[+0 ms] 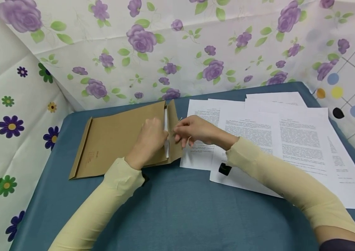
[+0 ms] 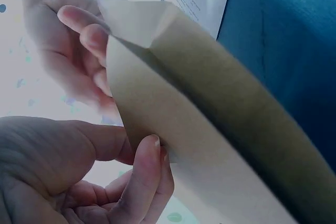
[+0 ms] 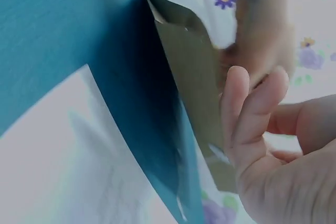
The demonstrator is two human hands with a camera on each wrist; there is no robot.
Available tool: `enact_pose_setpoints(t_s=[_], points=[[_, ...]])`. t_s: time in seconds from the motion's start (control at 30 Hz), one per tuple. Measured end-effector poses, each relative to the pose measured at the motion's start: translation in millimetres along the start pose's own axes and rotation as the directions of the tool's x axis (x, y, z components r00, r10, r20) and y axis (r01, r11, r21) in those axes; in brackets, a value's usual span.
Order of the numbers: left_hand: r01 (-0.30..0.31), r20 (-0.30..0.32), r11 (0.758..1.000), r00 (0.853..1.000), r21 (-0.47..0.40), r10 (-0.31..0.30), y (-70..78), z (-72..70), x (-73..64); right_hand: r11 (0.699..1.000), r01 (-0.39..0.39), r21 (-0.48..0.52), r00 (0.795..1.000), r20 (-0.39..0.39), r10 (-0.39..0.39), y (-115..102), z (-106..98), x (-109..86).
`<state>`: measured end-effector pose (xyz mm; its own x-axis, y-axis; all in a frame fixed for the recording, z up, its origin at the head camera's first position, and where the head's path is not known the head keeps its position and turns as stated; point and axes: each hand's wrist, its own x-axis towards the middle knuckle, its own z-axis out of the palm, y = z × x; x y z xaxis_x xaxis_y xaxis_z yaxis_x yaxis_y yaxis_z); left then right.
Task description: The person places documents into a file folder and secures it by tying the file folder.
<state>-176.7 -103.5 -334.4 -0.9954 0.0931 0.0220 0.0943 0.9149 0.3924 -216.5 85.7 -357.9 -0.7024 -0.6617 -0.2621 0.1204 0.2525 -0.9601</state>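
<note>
1. Envelope point(image 1: 118, 139), brown, is lying on the blue table point(image 1: 171, 209) toward the far left, its open mouth facing right and its flap point(image 1: 173, 132) standing up at that end.
2. Left hand point(image 1: 149, 139) is resting on the envelope near the mouth; in the left wrist view its thumb and forefinger point(image 2: 142, 177) are pinching the edge of the brown paper point(image 2: 210, 129).
3. Right hand point(image 1: 196, 130) is sitting just right of the flap with its fingers curled in against it; in the right wrist view the fingertips point(image 3: 247, 103) are pressing on the flap's face point(image 3: 191, 77).
4. A thin pale string point(image 1: 180, 120) is showing at the right hand's fingers by the flap; I cannot tell how it is being held.
5. A sliver of white is showing in the envelope's mouth, between the two hands.
6. Printed sheets point(image 1: 284, 139) are lying fanned out and overlapping across the right half of the table, the nearest one touching the envelope's right end.
7. A small black object point(image 1: 225, 169) is sitting at the right wrist, over the sheets.
8. Both forearms are wearing cream sleeves point(image 1: 290, 181).
9. Flowered cloth point(image 1: 165, 52) is hanging behind and to the left, and a dotted cloth point(image 1: 353, 76) at the far right.
</note>
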Motion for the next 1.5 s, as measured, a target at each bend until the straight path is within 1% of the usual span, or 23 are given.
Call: enact_pose_setpoints(t_s=[0.07,0.17,0.27,0.43,0.53,0.7,0.83,1.0,1.13,1.2,1.27,1.37,1.5], points=[[0.007,0.002,1.000,1.000,-0.004,-0.007,-1.0,0.6,-0.2,1.000,0.021,-0.010,1.000,-0.016,-0.021,-2,-8,-8.3],[0.019,0.002,1.000,1.000,-0.011,-0.019,-2.8,2.0,0.3,0.999,0.027,-0.036,0.998,-0.059,-0.029,-4,-23,-21.4],[0.017,-0.004,1.000,1.000,-0.015,-0.017,-4.9,3.2,0.8,0.998,0.011,-0.062,0.996,-0.092,-0.016,-2,-42,-33.5],[0.006,0.012,1.000,1.000,-0.029,-0.005,-5.9,3.5,0.4,0.993,-0.019,-0.116,0.990,-0.140,0.002,7,-75,-52.9],[0.000,0.017,1.000,1.000,-0.025,0.000,-5.6,4.0,0.8,0.985,-0.036,-0.166,0.980,-0.200,0.002,8,-94,-66.0],[0.003,0.018,1.000,1.000,-0.028,-0.003,-5.4,5.2,1.8,0.978,-0.073,-0.194,0.955,-0.295,0.012,5,-125,-87.3],[0.007,0.024,0.999,1.000,-0.037,-0.006,-5.7,5.2,1.4,0.976,-0.092,-0.196,0.939,-0.343,0.020,6,-145,-101.9],[0.018,0.034,0.998,0.999,-0.062,-0.015,-7.7,4.1,0.0,0.971,-0.119,-0.209,0.923,-0.384,0.030,11,-165,-114.2],[0.025,0.043,0.998,0.999,-0.064,-0.022,-6.9,3.6,0.9,0.950,-0.171,-0.260,0.898,-0.437,0.042,15,-180,-122.4],[0.025,0.047,0.998,0.999,-0.062,-0.022,-6.0,3.5,1.3,0.932,-0.208,-0.296,0.885,-0.462,0.050,17,-187,-125.6],[0.025,0.049,0.998,0.999,-0.063,-0.022,-5.4,3.3,1.7,0.914,-0.237,-0.329,0.877,-0.478,0.055,19,-193,-128.1],[0.027,0.052,0.998,0.998,-0.062,-0.024,-5.3,2.5,1.7,0.879,-0.262,-0.397,0.872,-0.487,0.040,24,-200,-129.7],[0.047,0.054,0.997,0.998,-0.065,-0.044,-6.7,1.7,1.4,0.833,-0.263,-0.486,0.876,-0.482,-0.004,31,-205,-127.0]])
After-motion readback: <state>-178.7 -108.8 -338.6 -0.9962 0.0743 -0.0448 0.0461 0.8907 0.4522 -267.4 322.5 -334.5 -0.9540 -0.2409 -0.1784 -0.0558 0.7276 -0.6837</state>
